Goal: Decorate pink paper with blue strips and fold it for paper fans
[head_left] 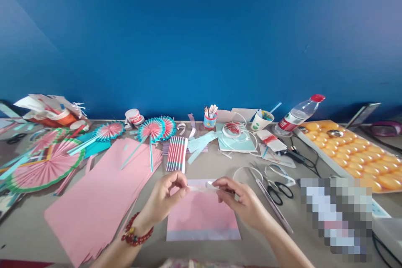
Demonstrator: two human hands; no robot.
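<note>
My left hand [165, 199], with a red bead bracelet on its wrist, pinches one end of a thin pale strip [201, 187], probably tape or paper. My right hand [241, 201] pinches the other end, so the strip is stretched between both hands. They hover just above a pink paper sheet [202, 215] with a pale band along its near edge, lying flat on the table.
A stack of pink sheets [97, 201] lies left. Folded pink-and-teal paper fans [47, 165] fill the far left. A pleated strip [176, 153], scissors [278, 190], a ruler [273, 205], tape rolls [233, 130], cups, a water bottle [298, 115] and an orange tray [361, 155] sit behind and right.
</note>
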